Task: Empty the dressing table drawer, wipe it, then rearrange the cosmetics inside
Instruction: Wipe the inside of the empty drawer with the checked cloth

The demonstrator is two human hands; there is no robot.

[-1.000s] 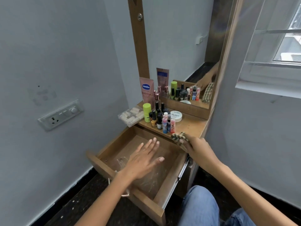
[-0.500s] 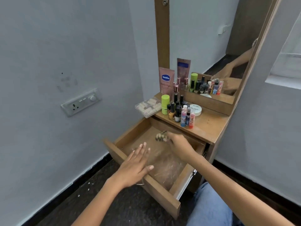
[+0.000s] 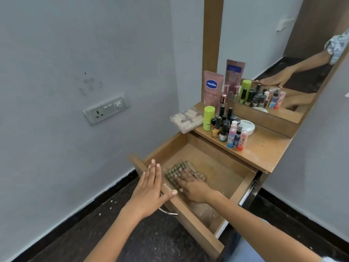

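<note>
The wooden drawer of the dressing table is pulled out, with only a clear plastic liner on its floor. My right hand lies flat inside it, fingers straight, pressing a green checked cloth onto the drawer floor near the front left. My left hand rests open on the drawer's front edge, fingers straight, thumb over the rim beside the metal handle. The cosmetics stand grouped on the table top: a pink Vaseline tube, a green bottle, small bottles and a white jar.
A clear box of small rolls overhangs the table's left end. The mirror rises behind the cosmetics. A wall socket plate sits on the left wall. Dark floor lies under the drawer, and my blue-jeaned knee is below it.
My right hand brought the cloth from the table top down into the drawer and now presses it flat. My left hand slid back from the drawer floor to the front edge.
</note>
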